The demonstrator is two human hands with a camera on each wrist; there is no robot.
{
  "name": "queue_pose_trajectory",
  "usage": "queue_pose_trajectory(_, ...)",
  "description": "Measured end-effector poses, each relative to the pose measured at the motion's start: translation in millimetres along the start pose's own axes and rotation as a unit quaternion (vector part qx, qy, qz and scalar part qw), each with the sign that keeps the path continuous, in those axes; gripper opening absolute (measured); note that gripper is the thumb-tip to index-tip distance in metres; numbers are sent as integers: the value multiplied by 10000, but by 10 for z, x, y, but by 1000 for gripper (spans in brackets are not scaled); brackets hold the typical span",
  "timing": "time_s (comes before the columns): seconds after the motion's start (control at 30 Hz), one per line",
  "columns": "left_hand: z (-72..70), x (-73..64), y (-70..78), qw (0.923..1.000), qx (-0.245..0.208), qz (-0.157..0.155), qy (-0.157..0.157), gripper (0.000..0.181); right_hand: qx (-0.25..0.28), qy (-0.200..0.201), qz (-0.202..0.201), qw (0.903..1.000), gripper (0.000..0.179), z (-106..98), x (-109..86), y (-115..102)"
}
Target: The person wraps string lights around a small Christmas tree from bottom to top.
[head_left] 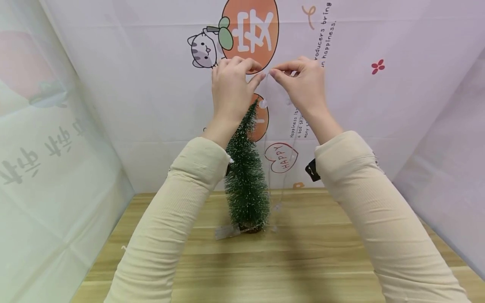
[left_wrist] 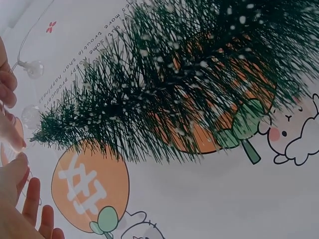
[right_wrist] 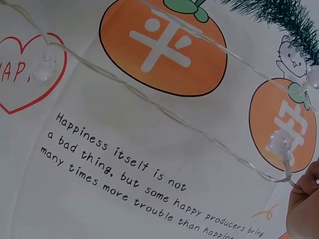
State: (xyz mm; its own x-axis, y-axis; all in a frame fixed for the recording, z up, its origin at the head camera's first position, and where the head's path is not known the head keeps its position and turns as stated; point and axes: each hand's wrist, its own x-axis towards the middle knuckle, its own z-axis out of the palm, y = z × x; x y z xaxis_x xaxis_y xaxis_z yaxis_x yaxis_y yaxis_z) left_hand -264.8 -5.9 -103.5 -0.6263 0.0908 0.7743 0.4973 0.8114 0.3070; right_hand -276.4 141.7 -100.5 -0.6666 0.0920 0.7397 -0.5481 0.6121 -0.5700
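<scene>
A green artificial Christmas tree (head_left: 248,176) with white-flecked bristles stands upright; its tip bends right. Above the tip, my left hand (head_left: 233,86) pinches the thin clear wire of the string lights (head_left: 266,134) between thumb and index finger. Close beside it, my right hand (head_left: 305,84) pinches the same wire, near a round clear bulb (right_wrist: 280,143). Two strands hang below the hands, along the tree's right side. In the left wrist view, the left hand's other fingers (left_wrist: 32,199) are spread apart, and another bulb (left_wrist: 31,115) hangs by the tree tip.
A wood-grain table (head_left: 235,269) carries the tree. Behind it hangs a white printed cloth (head_left: 159,84), with further cloth on both sides. At the tree's base lies a translucent flat piece (head_left: 227,232), near lower bulbs (head_left: 278,207) of the lights.
</scene>
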Motion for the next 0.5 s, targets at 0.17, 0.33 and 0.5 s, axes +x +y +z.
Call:
queue_pose_trajectory(0.17, 15, 14, -2, 9999, 95, 90, 33, 25, 89, -91, -126, 9998, 21, 21, -6, -23)
queue_pose_trajectory(0.33, 35, 44, -17, 9993, 254, 257, -29, 24, 130, -165, -228, 9995, 21, 32, -13, -34)
queue_pose_trajectory(0.5, 50, 77, -64, 9977, 500, 418, -158, 23, 94, -357, -181, 9992, 20, 50, -30, -12)
